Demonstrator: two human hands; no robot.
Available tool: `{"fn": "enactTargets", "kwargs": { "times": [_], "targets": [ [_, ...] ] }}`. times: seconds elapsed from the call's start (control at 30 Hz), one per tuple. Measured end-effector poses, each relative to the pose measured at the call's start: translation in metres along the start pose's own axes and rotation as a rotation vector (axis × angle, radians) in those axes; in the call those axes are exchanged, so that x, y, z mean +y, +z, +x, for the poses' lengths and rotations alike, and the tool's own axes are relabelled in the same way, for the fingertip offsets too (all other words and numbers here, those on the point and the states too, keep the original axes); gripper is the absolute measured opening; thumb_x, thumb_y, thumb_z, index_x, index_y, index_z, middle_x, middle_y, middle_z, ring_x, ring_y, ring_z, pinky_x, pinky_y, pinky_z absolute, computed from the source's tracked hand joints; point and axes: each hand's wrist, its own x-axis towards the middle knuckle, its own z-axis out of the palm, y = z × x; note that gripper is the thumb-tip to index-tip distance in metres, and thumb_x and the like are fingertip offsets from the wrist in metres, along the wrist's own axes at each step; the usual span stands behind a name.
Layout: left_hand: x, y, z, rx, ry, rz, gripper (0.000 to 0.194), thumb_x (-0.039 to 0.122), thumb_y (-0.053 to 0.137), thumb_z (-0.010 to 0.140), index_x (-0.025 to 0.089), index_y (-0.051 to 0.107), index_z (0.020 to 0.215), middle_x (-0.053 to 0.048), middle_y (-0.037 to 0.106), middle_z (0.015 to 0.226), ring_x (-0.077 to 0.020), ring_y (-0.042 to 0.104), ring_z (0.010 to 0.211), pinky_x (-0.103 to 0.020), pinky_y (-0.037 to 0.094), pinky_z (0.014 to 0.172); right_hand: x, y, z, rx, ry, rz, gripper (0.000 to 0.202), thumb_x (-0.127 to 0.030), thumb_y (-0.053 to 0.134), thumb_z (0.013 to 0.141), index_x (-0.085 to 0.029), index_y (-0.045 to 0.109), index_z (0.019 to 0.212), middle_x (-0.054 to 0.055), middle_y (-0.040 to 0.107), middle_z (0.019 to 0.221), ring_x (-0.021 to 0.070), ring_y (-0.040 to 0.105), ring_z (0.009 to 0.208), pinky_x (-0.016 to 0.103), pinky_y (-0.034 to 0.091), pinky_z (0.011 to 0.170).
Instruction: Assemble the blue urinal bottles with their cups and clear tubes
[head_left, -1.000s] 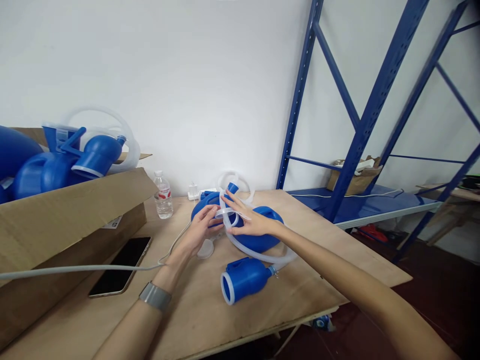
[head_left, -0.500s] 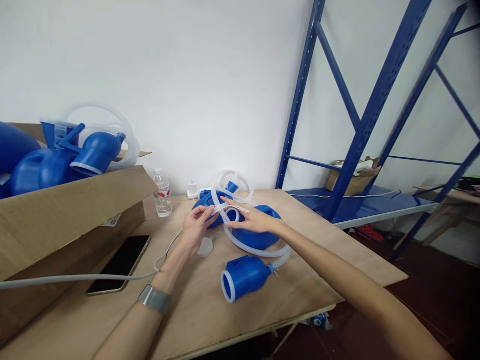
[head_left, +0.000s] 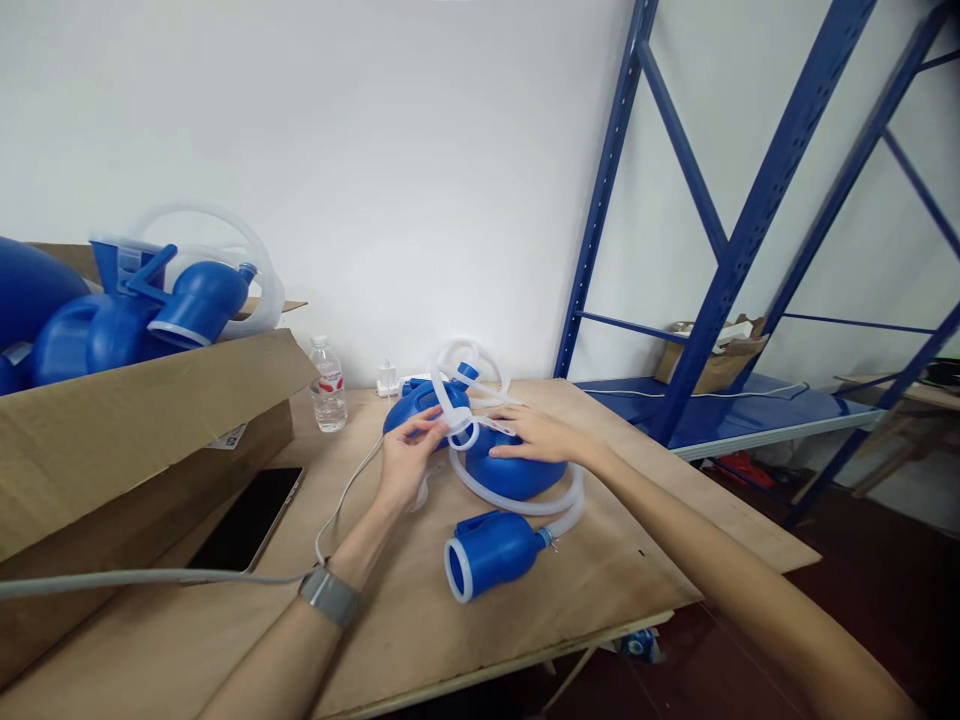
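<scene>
My left hand [head_left: 409, 460] pinches a translucent plastic cap [head_left: 463, 430] with a ring and a strap between thumb and fingertips. My right hand [head_left: 546, 438] is spread with its fingers stretched over a round blue plastic container [head_left: 517, 478], beside the strap. Another blue container [head_left: 409, 408] lies behind my left fingers. A clear hose [head_left: 499, 500] loops around the containers and joins a blue wide-mouthed cup [head_left: 495, 555] lying on its side at the front. A second translucent lid [head_left: 421, 494] lies mostly hidden behind my left hand.
On the left, a cardboard box [head_left: 150, 385] holds several blue containers and hoses. A phone [head_left: 247, 520], a water bottle [head_left: 328, 385] and a white charger [head_left: 387, 380] are on the table [head_left: 420, 650]. A cable crosses by my left wrist. Blue shelving [head_left: 750, 200] stands to the right.
My left hand has moved right and slightly forward with the cap, covering more of the second lid. My right hand has shifted right, spreading over the round blue container.
</scene>
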Motion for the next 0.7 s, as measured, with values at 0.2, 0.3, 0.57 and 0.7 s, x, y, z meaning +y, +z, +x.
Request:
{"fn": "enactTargets", "kwargs": {
  "times": [0.2, 0.3, 0.57, 0.7],
  "targets": [
    [0.004, -0.006, -0.008, -0.163, 0.244, 0.488, 0.022, 0.04, 0.076, 0.083, 0.02, 0.071, 0.086, -0.011, 0.072, 0.125, -0.0292, 0.064, 0.121, -0.046, 0.045, 0.108, -0.005, 0.019, 0.0, 0.169, 0.032, -0.064, 0.052, -0.06, 0.057, 0.096, -0.025, 0.068, 0.132, 0.01, 0.07, 0.133, 0.0315, 0.064, 0.123, 0.048, 0.048, 0.107],
    [0.009, -0.011, -0.006, -0.233, 0.272, 0.62, 0.042, 0.037, 0.068, 0.089, 0.024, 0.062, 0.128, -0.01, 0.07, 0.129, -0.028, 0.064, 0.121, -0.041, 0.052, 0.096, -0.009, 0.02, 0.0, 0.216, 0.08, -0.049, 0.057, -0.062, 0.059, 0.094, -0.026, 0.064, 0.137, 0.009, 0.07, 0.133, 0.0322, 0.065, 0.122, 0.048, 0.05, 0.104],
    [0.01, -0.005, -0.01, -0.337, 0.421, 0.838, 0.041, 0.037, 0.053, 0.1, 0.031, 0.064, 0.139, -0.004, 0.06, 0.147, -0.028, 0.058, 0.134, -0.041, 0.047, 0.113, -0.013, 0.025, 0.0, 0.274, 0.108, -0.105, 0.051, -0.065, 0.06, 0.092, -0.026, 0.075, 0.122, 0.009, 0.076, 0.12, 0.0317, 0.069, 0.115, 0.046, 0.052, 0.101],
    [0.003, 0.0, -0.011, -0.288, 0.436, 0.868, 0.049, 0.038, 0.064, 0.095, 0.03, 0.06, 0.143, -0.006, 0.062, 0.145, -0.0324, 0.064, 0.126, -0.044, 0.051, 0.108, -0.014, 0.027, 0.001, 0.302, 0.111, -0.105, 0.052, -0.066, 0.061, 0.091, -0.026, 0.076, 0.121, 0.008, 0.077, 0.119, 0.0313, 0.07, 0.114, 0.044, 0.054, 0.098]
  ]
}}
